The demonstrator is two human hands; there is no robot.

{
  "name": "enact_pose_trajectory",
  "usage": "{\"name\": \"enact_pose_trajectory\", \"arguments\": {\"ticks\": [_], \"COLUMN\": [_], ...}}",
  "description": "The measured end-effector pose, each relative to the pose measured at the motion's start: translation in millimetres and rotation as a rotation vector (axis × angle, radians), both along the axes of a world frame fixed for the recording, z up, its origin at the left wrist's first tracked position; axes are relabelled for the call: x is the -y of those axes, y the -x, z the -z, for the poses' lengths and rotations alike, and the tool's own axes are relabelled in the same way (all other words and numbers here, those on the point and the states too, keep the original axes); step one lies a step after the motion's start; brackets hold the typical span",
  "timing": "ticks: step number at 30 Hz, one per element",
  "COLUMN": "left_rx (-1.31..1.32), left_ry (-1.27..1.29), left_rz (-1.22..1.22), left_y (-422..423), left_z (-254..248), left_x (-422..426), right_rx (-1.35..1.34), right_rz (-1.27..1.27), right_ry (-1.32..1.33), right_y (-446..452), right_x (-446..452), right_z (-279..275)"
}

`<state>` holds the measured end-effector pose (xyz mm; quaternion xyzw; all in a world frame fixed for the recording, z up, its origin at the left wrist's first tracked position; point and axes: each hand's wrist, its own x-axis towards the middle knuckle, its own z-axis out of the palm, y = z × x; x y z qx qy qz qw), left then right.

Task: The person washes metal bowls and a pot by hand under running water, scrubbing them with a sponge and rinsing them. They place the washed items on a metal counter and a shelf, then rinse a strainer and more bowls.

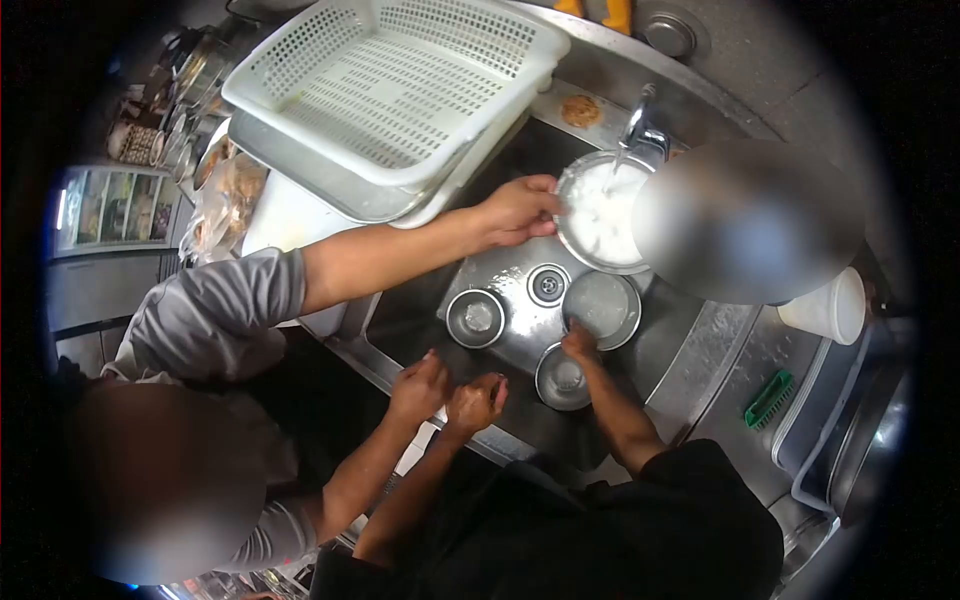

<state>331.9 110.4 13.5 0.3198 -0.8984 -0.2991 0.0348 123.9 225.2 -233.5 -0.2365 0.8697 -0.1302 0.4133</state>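
My left hand [476, 405], fingers curled closed, is at the sink's front edge; whether anything is inside is unclear. Right beside it is a co-worker's closed hand [420, 388]. My right hand [579, 343] pinches the rim of a small metal bowl [565, 380] in the sink. This bowl touches a larger metal bowl [601, 306] holding cloudy liquid. Another small metal bowl [475, 318] stands left of the drain [548, 286]. The co-worker's other hand [522, 210] holds a metal bowl of white contents [605, 215] under the running faucet [645, 130].
A white perforated basket [400, 90] rests on trays at the upper left. On the right are a green brush [769, 399], a white container [835, 307] and grey bins [825, 400]. The grey-sleeved co-worker [210, 310] leans in from the left. A blurred oval covers the upper right.
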Motion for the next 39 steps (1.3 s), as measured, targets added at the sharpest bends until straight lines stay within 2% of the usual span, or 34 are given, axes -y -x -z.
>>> {"name": "enact_pose_trajectory", "arguments": {"ticks": [7,10,20,24,27,31,34,36,37,39], "left_rx": [0.097,0.047,0.013,0.103,0.183,0.119,0.151,0.402,0.403,0.131], "left_ry": [0.000,0.002,-0.008,-0.009,-0.008,-0.030,-0.056,-0.109,-0.107,-0.366], "left_rz": [0.053,0.047,0.030,0.031,0.012,-0.020,-0.026,-0.017,-0.012,-0.232], "left_y": [4,4,1,3,2,5,10,16,17,21], "left_z": [-5,-5,1,-5,-3,-8,-10,-12,-3,32], "left_x": [3,3,5,4,3,3,6,9,10,16], "right_rx": [-0.022,0.009,-0.031,-0.071,-0.035,0.019,-0.080,-0.039,-0.038,-0.065], "right_rz": [-0.031,-0.028,-0.018,0.014,-0.017,-0.064,-0.041,-0.003,0.002,-0.041], "right_ry": [-0.022,-0.056,0.051,0.093,0.024,-0.067,0.008,-0.053,-0.053,-0.068], "right_y": [1,0,1,-3,-2,0,-6,-4,-5,-5], "right_x": [4,6,2,-3,-2,4,2,5,6,8], "right_z": [-6,-8,-7,-4,-4,-18,-11,-17,-20,-20]}}
